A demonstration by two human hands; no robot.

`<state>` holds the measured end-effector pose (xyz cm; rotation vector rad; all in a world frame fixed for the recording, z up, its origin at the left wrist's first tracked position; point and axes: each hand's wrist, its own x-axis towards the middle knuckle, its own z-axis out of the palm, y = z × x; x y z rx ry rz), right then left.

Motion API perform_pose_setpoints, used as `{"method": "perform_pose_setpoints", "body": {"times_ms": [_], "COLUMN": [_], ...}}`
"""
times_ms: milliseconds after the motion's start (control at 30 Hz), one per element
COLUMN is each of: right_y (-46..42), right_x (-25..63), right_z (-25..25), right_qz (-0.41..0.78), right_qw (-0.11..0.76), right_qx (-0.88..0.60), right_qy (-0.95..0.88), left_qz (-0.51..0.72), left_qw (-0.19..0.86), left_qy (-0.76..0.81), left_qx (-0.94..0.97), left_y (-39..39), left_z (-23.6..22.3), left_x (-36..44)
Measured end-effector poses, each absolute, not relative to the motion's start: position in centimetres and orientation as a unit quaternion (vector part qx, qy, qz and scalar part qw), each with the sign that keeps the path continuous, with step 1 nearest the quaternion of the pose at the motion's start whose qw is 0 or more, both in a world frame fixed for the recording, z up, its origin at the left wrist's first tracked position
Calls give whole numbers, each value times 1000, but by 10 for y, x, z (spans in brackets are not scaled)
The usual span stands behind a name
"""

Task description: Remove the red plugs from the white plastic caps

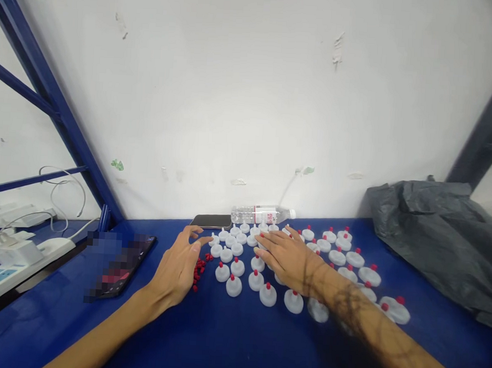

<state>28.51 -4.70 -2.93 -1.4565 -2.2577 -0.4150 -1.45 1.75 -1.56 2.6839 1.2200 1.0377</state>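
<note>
My left hand (177, 266) hovers at the left edge of a group of white nozzle caps (226, 255), its fingers curved and apart, with nothing visible in them. The thumb tip is close to a bare cap (214, 240); whether it touches I cannot tell. Small red tips (199, 270) lie in a loose pile just right of that hand. My right hand (287, 258) is stretched flat over the middle of the caps, fingers spread, hiding some of them. Many caps, such as the front one (268, 295), carry a red tip; those at the back left have bare white spouts.
A clear plastic bottle (264, 214) lies along the wall beside a dark phone (211, 221). Another phone (130, 271) lies at left, partly blurred out. A white power strip (19, 267) with cables is far left. A dark plastic bag (430, 234) covers the right side of the blue table (203, 337).
</note>
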Motion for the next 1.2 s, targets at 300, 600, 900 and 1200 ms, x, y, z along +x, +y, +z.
{"method": "perform_pose_setpoints", "body": {"times_ms": [300,600,900,1200], "right_y": [-44,-29,-30,-34], "right_x": [302,337,335,323], "right_z": [-8,-29,-26,-3], "right_qz": [-146,-82,-92,-166], "right_qw": [219,181,186,256], "right_qx": [-625,-675,-658,-612], "right_qy": [-735,-711,-724,-729], "left_qz": [186,196,200,191], "left_qw": [-67,-31,-17,11], "left_qy": [451,422,407,417], "left_qx": [870,885,891,889], "left_y": [17,24,32,32], "left_z": [-6,-21,-25,-23], "left_x": [-1,-6,-10,-8]}}
